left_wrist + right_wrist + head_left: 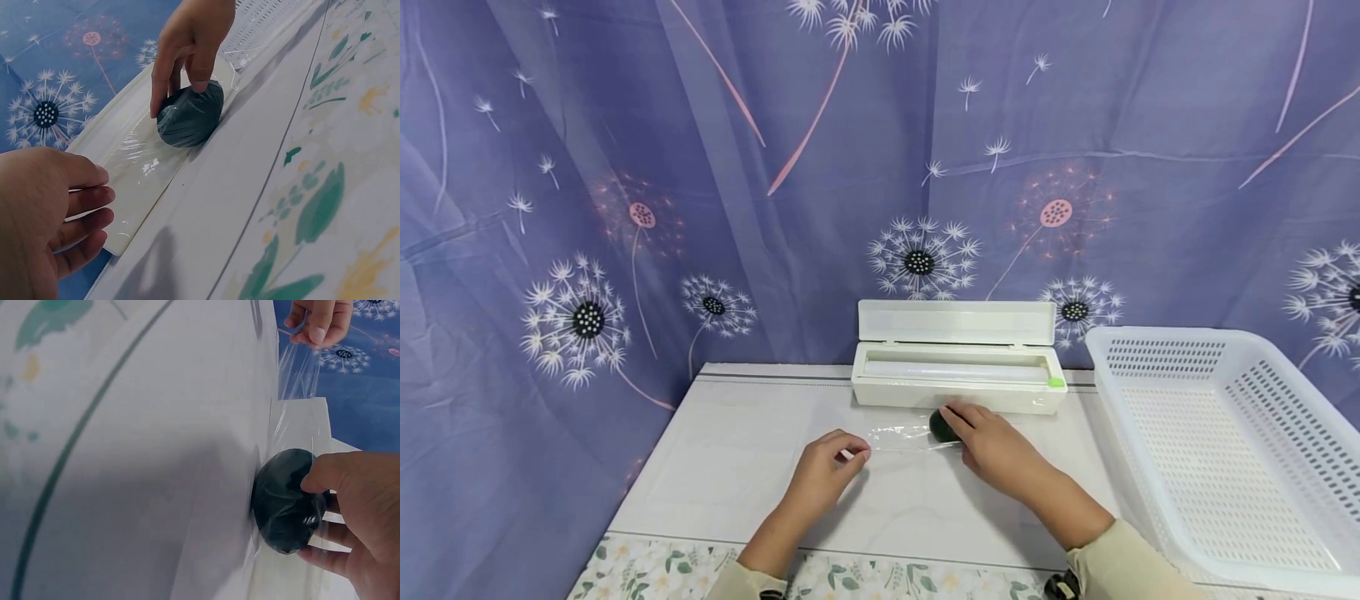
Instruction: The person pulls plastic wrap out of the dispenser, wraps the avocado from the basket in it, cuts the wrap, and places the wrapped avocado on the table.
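My right hand (1000,450) grips a dark green, rounded object (940,426) with its thumb and fingers, just in front of a white cling film dispenser (955,397). Clear cling film (297,374) covers the object in creases and stretches leftward from it. At the film's other end, my left hand (822,471) pinches the edge between thumb and index finger. The left wrist view shows this hand (37,212) with its other fingers bent, and the wrapped object (190,119) across from it. What the object is cannot be told through the film.
The dispenser's lid (955,322) stands raised, with a film roll (955,372) inside and a green piece (1057,382) at its right end. A white perforated basket (1120,450) is at the right. A purple dandelion curtain (820,275) hangs behind the white tabletop (722,467).
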A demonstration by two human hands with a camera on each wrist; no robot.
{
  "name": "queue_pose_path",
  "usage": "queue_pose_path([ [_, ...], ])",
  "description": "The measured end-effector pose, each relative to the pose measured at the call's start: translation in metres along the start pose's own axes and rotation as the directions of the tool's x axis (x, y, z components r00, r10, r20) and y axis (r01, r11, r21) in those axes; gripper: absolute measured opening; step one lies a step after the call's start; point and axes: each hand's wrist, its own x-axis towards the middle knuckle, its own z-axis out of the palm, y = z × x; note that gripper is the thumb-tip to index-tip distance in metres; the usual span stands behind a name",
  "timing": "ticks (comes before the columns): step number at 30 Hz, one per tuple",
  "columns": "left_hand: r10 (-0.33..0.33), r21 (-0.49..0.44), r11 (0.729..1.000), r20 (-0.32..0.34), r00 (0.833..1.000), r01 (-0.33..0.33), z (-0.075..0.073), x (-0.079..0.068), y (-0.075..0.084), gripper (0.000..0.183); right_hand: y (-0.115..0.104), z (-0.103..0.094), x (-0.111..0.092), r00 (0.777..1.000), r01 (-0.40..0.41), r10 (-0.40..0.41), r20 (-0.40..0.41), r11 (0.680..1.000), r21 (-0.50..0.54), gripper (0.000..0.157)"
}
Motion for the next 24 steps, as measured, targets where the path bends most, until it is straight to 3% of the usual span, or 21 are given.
queue_pose_path([
  [4,0.007,-0.008,1.000,-0.022,1.000,-0.008,0.000,0.000,0.001,0.005,0.003,0.000,0.000,0.999,0.016,-0.016,-0.028,1.000,0.008,0.054],
  [15,-0.021,-0.033,0.999,-0.058,0.998,0.019,0.004,-0.001,0.000,0.005,0.009,-0.009,0.003,0.998,0.026,-0.031,0.048,0.996,0.090,0.048],
  [19,-0.015,-0.019,1.000,-0.100,0.995,0.013,0.005,-0.001,0.004,0.018,0.011,-0.009,0.004,0.998,0.045,-0.048,0.032,0.994,0.101,0.047],
  [24,0.051,0.051,0.998,-0.171,0.984,-0.042,0.009,-0.001,0.015,0.036,0.014,-0.006,0.005,0.998,0.055,-0.057,0.017,0.991,0.126,0.048],
])
